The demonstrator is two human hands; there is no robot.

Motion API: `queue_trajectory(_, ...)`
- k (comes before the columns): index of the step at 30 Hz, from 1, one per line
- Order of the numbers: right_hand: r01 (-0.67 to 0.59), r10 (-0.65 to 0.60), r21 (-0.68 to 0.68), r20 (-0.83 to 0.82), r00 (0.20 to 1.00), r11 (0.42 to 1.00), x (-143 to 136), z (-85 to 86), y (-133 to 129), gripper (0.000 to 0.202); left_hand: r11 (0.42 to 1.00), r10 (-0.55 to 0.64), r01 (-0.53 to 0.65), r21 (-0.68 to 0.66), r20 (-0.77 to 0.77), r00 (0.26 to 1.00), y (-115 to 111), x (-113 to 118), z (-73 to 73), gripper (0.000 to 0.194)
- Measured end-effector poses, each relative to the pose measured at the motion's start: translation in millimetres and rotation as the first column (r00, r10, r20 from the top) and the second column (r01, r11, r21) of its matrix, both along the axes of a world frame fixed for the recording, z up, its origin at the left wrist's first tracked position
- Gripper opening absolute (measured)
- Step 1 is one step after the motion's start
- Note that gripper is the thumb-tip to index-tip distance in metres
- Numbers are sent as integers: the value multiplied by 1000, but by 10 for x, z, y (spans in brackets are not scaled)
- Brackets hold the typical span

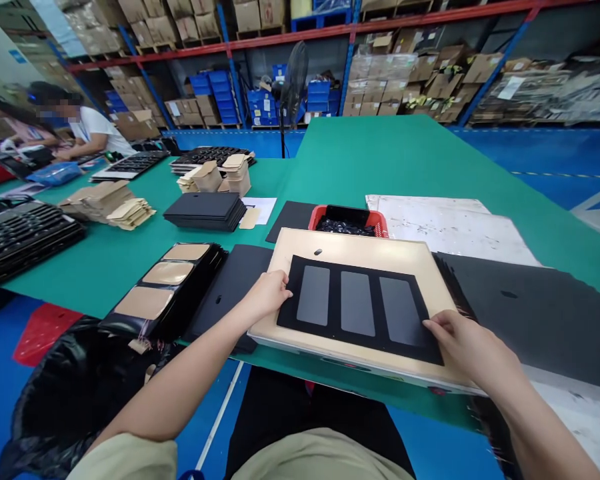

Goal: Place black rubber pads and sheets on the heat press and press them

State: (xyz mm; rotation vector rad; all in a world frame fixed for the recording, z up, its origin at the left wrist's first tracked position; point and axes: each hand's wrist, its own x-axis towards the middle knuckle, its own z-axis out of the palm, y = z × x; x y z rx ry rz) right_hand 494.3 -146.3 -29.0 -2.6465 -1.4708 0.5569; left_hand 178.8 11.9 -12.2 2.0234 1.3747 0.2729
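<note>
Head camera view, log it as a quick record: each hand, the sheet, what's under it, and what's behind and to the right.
Left hand: pinching the left edge of the black sheet
Right hand: pinching the sheet's right edge
Sheet: three grey panels in a row
Under sheet: cream-topped board, on the green table
Behind board: red basket holding small black pieces
Right of board: stacked dark sheets

Your left hand point(273, 292) and right hand point(457, 333) pinch opposite ends of a black sheet point(335, 300) with three grey windows, laid on a pale panel point(365, 247). On the desk point(380, 160) behind sits a red basket point(381, 223).
</note>
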Motion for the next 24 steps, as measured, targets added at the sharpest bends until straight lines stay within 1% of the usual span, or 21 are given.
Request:
queue_trajectory(6,-1,1,14,12,1000,1000,-7,-1,-9,34,999,-24,28,38,-98,995,-9,42,58,9)
queue_trajectory(10,4,-3,18,-12,1000,1000,-15,7,-12,33,997,-26,34,63,-133,991,-11,56,74,10)
queue_trajectory(14,3,-3,-6,-30,1000,1000,-22,22,-5,33,996,-20,32,78,-152,988,34,31,30,15)
queue_trajectory(18,15,-15,-16,-32,999,1000,-29,28,-8,33,990,18,3,138,-151,988,160,-16,-37,30)
queue_trajectory(20,16,-15,18,-36,999,1000,-24,18,-18,33,981,27,0,194,-136,990,246,-32,-68,33)
queue_trajectory(24,26,-22,194,-21,1000,981,10,-53,-38,37,958,-1,33,286,-109,994,415,-21,-111,34)
